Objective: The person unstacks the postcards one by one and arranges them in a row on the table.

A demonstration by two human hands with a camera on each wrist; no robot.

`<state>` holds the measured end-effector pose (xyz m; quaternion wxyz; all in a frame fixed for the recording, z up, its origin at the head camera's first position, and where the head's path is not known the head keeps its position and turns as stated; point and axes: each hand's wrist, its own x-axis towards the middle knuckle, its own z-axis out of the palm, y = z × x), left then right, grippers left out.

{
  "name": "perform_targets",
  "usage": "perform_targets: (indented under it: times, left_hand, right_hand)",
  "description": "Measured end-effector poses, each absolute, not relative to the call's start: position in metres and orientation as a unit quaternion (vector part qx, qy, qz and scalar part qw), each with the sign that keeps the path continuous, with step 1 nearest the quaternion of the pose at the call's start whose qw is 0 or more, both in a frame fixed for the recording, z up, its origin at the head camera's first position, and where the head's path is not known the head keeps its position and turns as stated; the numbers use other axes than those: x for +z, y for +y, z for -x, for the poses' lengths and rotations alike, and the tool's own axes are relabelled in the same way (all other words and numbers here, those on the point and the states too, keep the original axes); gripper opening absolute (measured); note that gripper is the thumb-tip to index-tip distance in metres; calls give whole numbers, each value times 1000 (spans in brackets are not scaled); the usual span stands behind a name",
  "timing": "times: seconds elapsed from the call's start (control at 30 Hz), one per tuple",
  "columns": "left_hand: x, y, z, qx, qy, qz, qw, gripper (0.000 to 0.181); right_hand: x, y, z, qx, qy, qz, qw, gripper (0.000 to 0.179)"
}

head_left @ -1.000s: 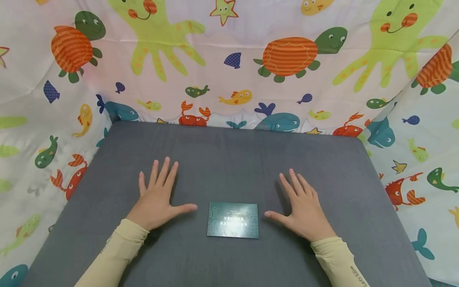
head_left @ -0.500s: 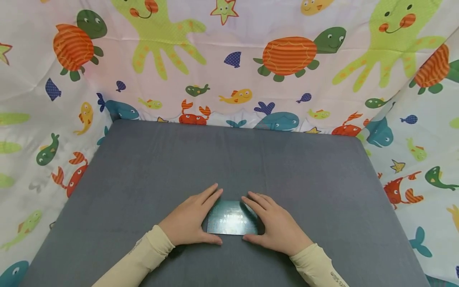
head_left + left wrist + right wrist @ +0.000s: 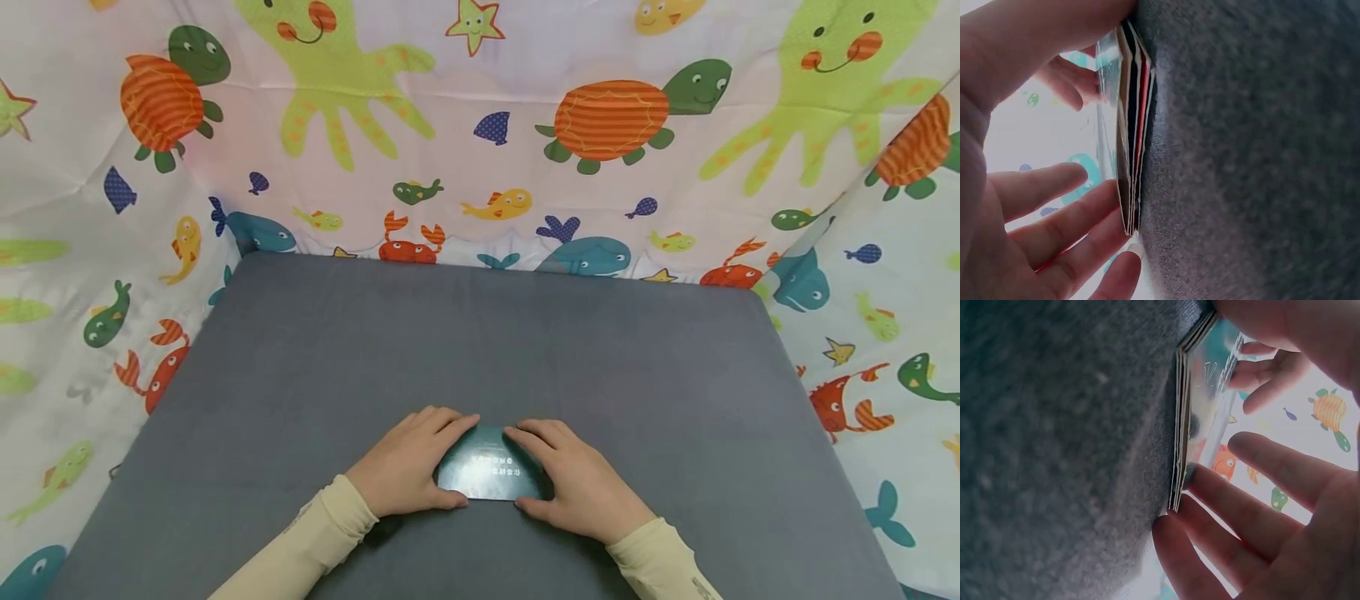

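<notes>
A glossy dark green booklet (image 3: pixel 489 465) with pale lettering lies flat on the grey padded surface. My left hand (image 3: pixel 405 465) holds its left end, thumb at the near edge and fingertips at the far edge. In the same way my right hand (image 3: pixel 583 483) grips the right end. The left wrist view shows several thin layers along the booklet's edge (image 3: pixel 1130 137), slightly fanned, one of them red. Stacked layers also appear at the booklet's side (image 3: pixel 1180 425) in the right wrist view, close to the cloth. The hands cover both ends from above.
The grey padded surface (image 3: pixel 480 350) stretches out around the hands. A white curtain (image 3: pixel 450 92) printed with sea animals hangs behind it and along both sides.
Both hands have come inward from either side, where they lay with fingers spread, and now grip the booklet's ends. The booklet remains in about the same place.
</notes>
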<state>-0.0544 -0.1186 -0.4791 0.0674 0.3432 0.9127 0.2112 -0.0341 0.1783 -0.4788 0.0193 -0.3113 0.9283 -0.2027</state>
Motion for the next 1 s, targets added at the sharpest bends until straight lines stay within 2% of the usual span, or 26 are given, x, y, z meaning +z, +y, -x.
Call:
perform_targets:
  times: [0.33,0.57,0.77,1.0]
  left_hand:
    - [-478,-123,57,231,907,-338,92,103]
    - [-471,-131,64,250,903,-335,96,102]
    - [-457,-163,89,257,916,-299,72,101]
    - [-455,-224,140,260,932,-226,111,97]
  right_hand:
    - [-475,180,37,-222,927,301,43,90]
    - [-463,174,52,-221,922,314,39,91]
    - [-452,138,90,-182,927,326,19,90]
    - [-448,62,145,-128,935,329,12,84]
